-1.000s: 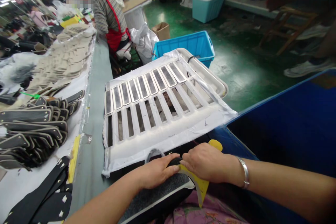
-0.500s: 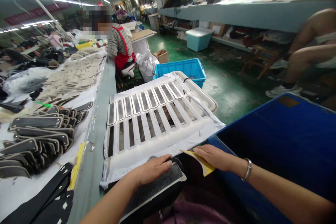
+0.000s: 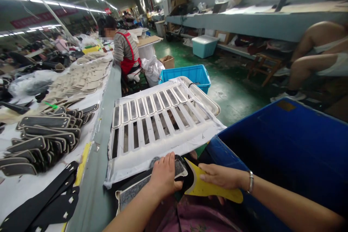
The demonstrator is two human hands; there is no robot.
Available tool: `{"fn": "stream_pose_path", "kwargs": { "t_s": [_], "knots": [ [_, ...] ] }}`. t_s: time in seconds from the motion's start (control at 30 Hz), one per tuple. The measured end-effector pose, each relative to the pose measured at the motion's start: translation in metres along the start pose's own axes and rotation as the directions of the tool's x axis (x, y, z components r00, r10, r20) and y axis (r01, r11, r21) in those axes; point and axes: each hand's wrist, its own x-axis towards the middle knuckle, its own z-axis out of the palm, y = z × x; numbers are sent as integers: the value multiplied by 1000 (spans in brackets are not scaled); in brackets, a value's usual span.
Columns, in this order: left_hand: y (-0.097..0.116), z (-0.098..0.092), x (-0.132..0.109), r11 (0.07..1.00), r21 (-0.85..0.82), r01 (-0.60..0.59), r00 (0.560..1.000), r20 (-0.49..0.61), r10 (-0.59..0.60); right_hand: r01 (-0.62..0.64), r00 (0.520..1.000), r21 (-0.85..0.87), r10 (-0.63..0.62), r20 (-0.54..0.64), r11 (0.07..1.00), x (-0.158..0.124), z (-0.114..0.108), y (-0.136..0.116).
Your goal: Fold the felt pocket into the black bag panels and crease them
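My left hand [image 3: 164, 175] grips the toe end of a dark grey shoe sole piece with a white edge [image 3: 136, 191], held over my lap. My right hand [image 3: 220, 177] lies on a yellow insole-shaped sheet [image 3: 210, 188], pinching it near its tip, which touches the dark piece. Both hands sit just in front of a white slotted tray [image 3: 160, 123] covered with clear film.
A dark blue bin [image 3: 285, 152] stands to my right. Black straps [image 3: 40, 141] and beige insoles [image 3: 78, 76] cover the long table at left. A person in a red apron [image 3: 123, 52] sits further along. A light blue crate [image 3: 187, 74] is on the green floor.
My left hand has shifted from lying flat on the dark piece to gripping its end, tilting it up. The yellow sheet has come down flatter and shows more. The camera view has risen.
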Motion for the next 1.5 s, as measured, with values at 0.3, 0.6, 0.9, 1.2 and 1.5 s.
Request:
{"fn": "stream_pose_path", "kwargs": {
  "t_s": [0.3, 0.6, 0.9, 1.2, 1.5],
  "knots": [
    [9, 11, -1, 995, 98, 25, 995, -101, -15, 2, 999, -171, 5, 39, 985, 11, -9, -17],
    [11, 19, -4, 995, 101, 14, 976, -217, 9, 17, 991, -135, 2, 135, 991, 21, -19, -20],
    [9, 20, -4, 995, 100, -6, 969, -244, 31, -22, 988, -85, 35, 152, 996, 32, -21, -15],
    [5, 19, -5, 986, 166, -20, 979, -199, 53, -50, 990, -27, 54, 131, 998, 35, -18, -22],
    [0, 20, -5, 987, 158, -28, 988, -144, 51, -80, 992, 28, 77, 95, 996, 37, -16, -29]
  ]
}}
